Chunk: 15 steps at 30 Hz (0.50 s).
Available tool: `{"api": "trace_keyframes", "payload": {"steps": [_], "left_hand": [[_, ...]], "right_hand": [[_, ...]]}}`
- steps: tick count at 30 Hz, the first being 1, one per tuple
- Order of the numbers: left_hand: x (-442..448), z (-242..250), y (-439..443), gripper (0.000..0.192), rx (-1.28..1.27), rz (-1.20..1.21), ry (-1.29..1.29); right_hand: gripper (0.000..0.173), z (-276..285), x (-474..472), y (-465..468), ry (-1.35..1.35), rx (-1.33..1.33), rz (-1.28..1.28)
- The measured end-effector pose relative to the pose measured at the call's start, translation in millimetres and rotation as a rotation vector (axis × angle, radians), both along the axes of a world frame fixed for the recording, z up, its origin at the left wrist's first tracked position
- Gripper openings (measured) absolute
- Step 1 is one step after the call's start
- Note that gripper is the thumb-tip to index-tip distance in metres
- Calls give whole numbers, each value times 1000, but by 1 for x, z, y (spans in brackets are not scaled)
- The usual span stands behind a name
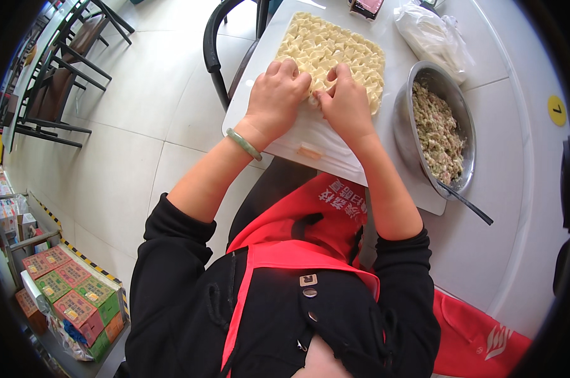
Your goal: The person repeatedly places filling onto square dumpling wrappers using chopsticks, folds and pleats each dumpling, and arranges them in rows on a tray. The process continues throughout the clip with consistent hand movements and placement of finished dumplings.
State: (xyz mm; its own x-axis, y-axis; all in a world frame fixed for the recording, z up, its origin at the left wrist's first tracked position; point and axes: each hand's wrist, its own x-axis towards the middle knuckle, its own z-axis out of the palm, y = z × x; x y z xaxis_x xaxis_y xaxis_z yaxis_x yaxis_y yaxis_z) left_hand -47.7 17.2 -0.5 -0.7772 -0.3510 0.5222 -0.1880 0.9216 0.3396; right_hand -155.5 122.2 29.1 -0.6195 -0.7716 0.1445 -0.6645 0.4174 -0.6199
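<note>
Rows of folded wontons [334, 47] cover most of a white tray [285, 146] on the table. Over their near edge, my left hand [279, 90], with a green bangle on its wrist, has its fingers curled down; what lies under them is hidden. Close beside it on the right, my right hand [344, 99] pinches at a small pale piece of dough with a bit of filling between the two hands. To the right stands a steel bowl [400, 113] of minced filling [438, 134], with dark chopsticks [469, 205] leaning over its near rim.
Behind the bowl lies a white plastic bag [431, 38]; a small pink and black box [366, 8] sits at the table's far side. A black chair [212, 56] stands beyond the tray's left edge. Stacked colourful boxes [77, 293] are at lower left, and a red cloth [474, 335] hangs at lower right.
</note>
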Motion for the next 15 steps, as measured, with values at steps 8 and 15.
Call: {"api": "trace_keyframes", "payload": {"steps": [8, 15], "left_hand": [[-1, -12, -1, 12, 117, -48, 82], [3, -1, 4, 11, 107, -31, 12]], "right_hand": [[18, -5, -8, -9, 199, 117, 89], [9, 6, 10, -4, 360, 231, 181]]}}
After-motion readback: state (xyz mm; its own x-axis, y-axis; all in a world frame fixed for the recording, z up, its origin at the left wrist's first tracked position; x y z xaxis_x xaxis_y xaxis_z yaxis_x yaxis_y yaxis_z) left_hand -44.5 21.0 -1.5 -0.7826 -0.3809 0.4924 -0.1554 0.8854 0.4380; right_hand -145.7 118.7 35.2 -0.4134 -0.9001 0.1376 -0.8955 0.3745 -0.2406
